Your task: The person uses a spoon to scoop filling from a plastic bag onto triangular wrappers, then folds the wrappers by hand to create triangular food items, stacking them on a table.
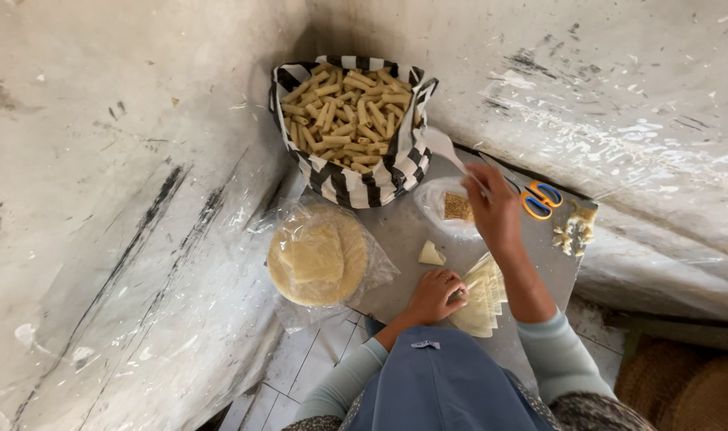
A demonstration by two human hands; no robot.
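My left hand (436,294) rests with curled fingers on a stack of pale triangular dough sheets (482,297) on the grey board (396,231). My right hand (493,209) is raised over a small clear bowl of brownish filling (457,207), pinching a thin white utensil whose end points toward the bag. A single dough triangle (430,254) lies between the hands. A round stack of thin dough sheets (317,255) lies on clear plastic to the left.
A black-and-white striped bag (356,179) full of several rolled pastry sticks (346,112) stands in the corner. Scissors with orange and blue handles (541,198) and dough scraps (574,231) lie at the right. Plastic-covered walls surround the board.
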